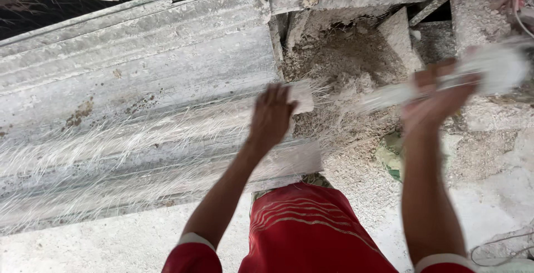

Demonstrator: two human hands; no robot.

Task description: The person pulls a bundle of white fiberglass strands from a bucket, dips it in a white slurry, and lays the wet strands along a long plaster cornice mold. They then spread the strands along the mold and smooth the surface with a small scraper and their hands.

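While I watch through the head camera, what fills most of the frame is a long plaster moulding (139,78), grey-white and ridged, running from the left edge to the upper middle. It lies flat, I judge so that its length can be worked from above. Across its lower half spreads a sheet of pale glass-like fibre strands (111,156), fanned along the ridges and clinging as if pressed into wet plaster.

Right of the moulding sits a heap of crumbly plaster rubble (356,67) among broken slabs (473,17), with a dusty white floor (111,245) along the bottom. Red shorts (306,234) show at lower centre.

My left hand (271,118) rests at the right end of the moulding, palm down, fingers loosely curled and spread over the fibre ends; it seems to pin them rather than grasp anything. My right hand (436,103), at the right of the frame, is blurred by motion, its fingers wrapped round a whitish bundle (489,70) that stretches toward the upper right, with loose strands trailing left toward the moulding. I cannot tell whether the bundle is fibre alone or a tool coated in plaster.
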